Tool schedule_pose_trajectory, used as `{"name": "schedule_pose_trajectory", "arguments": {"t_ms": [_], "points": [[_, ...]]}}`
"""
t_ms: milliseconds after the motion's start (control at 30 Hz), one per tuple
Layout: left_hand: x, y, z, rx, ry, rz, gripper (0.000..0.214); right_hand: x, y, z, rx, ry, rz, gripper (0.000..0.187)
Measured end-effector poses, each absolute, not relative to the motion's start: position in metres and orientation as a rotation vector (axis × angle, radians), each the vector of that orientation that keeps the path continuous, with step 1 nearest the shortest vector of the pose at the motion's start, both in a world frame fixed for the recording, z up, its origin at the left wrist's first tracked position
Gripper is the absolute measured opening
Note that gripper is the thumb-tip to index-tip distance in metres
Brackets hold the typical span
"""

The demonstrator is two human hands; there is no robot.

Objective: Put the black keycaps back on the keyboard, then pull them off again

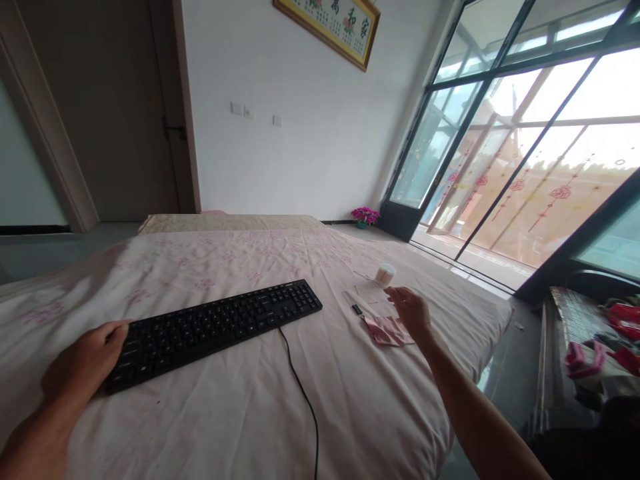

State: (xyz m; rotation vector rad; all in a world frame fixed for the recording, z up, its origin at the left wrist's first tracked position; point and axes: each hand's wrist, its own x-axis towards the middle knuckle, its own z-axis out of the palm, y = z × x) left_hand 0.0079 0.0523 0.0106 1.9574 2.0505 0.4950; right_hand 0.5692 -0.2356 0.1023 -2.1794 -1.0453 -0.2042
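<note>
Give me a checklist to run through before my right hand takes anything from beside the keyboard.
1. Left hand resting on the keyboard at its left end: ok.
2. Right hand open and empty: ok.
3. Pink cloth right beside the right hand: ok.
4. Small round jar upright, apart from the hand: ok.
5. Cable clear of both hands: ok.
6. Cable's far end plugged in: cannot tell, it leaves the picture.
</note>
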Motion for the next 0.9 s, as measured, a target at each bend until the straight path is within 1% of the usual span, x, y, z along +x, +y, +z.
{"name": "schedule_pose_trajectory", "arguments": {"t_ms": [133, 233, 333, 500, 633, 800, 900], "points": [[0.010, 0.054, 0.012, 1.917, 2.044, 0.435, 0.048, 0.554, -0.200, 0.097, -2.400, -1.236, -0.260, 0.039], [0.010, 0.052, 0.012, 1.919, 2.044, 0.508, 0.044, 0.543, -0.178, 0.086, -2.682, -1.335, -0.196, 0.030], [0.011, 0.049, 0.012, 1.918, 2.005, 0.584, 0.042, 0.538, -0.165, 0.074, -2.771, -1.387, -0.101, 0.023], [0.015, 0.045, 0.014, 1.917, 2.010, 0.634, 0.044, 0.544, -0.152, 0.059, -2.835, -1.425, -0.092, 0.031], [0.017, 0.044, 0.015, 1.910, 1.999, 0.647, 0.043, 0.547, -0.142, 0.057, -2.815, -1.385, 0.007, 0.031], [0.017, 0.043, 0.016, 1.893, 1.992, 0.683, 0.040, 0.542, -0.128, 0.067, -2.680, -1.311, -0.005, 0.029], [0.019, 0.041, 0.016, 1.910, 1.888, 0.812, 0.041, 0.535, -0.115, 0.068, -2.505, -1.284, 0.058, 0.030]]}}
